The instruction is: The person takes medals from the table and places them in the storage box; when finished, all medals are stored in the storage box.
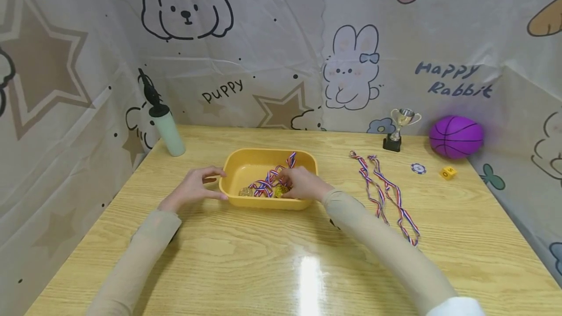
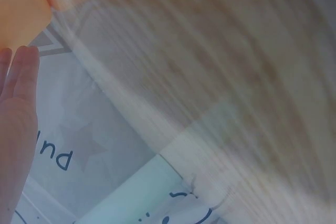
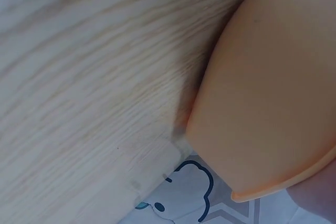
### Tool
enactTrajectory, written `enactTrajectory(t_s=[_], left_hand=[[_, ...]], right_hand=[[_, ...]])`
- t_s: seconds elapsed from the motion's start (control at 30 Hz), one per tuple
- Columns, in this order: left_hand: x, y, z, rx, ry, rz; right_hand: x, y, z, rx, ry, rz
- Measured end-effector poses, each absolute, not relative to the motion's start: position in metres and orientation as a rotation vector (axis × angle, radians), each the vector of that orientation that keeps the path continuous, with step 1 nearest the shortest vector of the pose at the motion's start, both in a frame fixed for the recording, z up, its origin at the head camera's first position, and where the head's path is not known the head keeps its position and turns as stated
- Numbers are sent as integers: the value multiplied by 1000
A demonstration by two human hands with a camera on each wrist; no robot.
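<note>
Left hand (image 1: 196, 189) spread against yellow basin (image 1: 268, 203), right hand (image 1: 303, 183) at gold medal (image 1: 280, 191) inside, can't tell if I'm pinching it; probably light, stiff, slick, so I'd grab the edge.

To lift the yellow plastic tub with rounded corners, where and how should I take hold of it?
Probably under the rim at both short ends, coming from left and right: the yellow plastic tub stands upright, longer left to right, with a lip for fingers to catch. The left hand is at the left end; the right hand, inside the tub, would need to come out first.
</note>
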State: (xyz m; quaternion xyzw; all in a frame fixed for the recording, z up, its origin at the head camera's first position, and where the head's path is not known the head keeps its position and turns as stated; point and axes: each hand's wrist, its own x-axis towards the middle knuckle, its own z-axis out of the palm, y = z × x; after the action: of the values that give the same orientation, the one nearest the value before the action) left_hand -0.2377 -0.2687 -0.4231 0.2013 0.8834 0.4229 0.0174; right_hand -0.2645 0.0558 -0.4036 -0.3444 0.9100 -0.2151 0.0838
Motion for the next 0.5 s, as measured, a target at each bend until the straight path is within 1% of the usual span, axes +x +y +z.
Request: enactTrajectory(t_s=[0.27, 0.5], left_hand=[[-237, -269, -423, 653, 2759, 1317], [-237, -269, -424, 635, 2757, 1316]], right_hand=[[-266, 61, -403, -1055, 2687, -697], [-263, 76, -394, -996, 2585, -936]])
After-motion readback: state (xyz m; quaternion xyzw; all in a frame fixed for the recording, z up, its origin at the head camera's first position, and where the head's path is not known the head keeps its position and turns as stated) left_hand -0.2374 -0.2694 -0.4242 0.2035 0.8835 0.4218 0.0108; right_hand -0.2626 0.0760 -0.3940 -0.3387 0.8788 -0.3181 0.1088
